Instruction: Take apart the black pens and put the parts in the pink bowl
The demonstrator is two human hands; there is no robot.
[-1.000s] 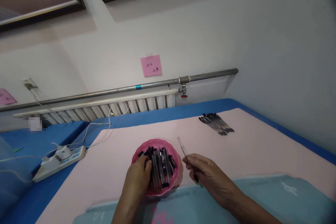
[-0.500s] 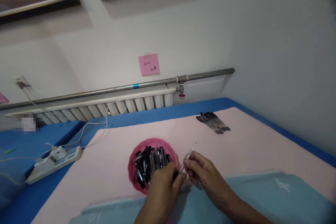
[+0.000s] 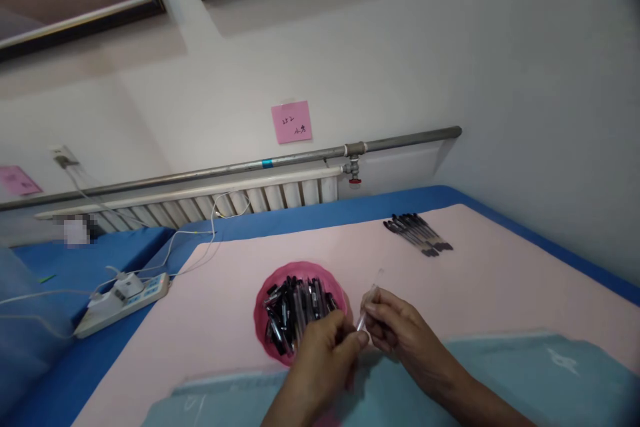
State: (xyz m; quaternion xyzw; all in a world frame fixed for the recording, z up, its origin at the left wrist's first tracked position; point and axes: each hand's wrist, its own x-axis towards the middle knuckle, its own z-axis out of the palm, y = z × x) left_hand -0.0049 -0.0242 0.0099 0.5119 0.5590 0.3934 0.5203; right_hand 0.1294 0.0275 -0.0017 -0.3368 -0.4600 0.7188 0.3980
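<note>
My left hand [image 3: 325, 357] and my right hand [image 3: 400, 330] are close together at the right side of a pink scalloped bowl [image 3: 259, 320]. Between them they pinch a slim clear pen barrel [image 3: 370, 300], tilted with its upper end pointing up and to the right. My left fingers close on its lower end, and my right thumb and fingertips grip it higher up. The bowl holds many pen parts [image 3: 300, 307], black and clear, partly hidden by my left hand. Farther off at the right, several black-capped pens [image 3: 417, 235] lie side by side.
A pink sheet [image 3: 210, 320] covers most of the blue table [image 3: 300, 215], with teal cloth [image 3: 510, 373] along the near edge. A power strip [image 3: 123, 310] with plugs and white cables lies at left. Radiator [image 3: 280, 195] and pipe [image 3: 410, 139] run along the wall behind.
The whole view has shifted a little, so the scene sits farther right. Both hands still grip the clear barrel, with only slight finger movement.
</note>
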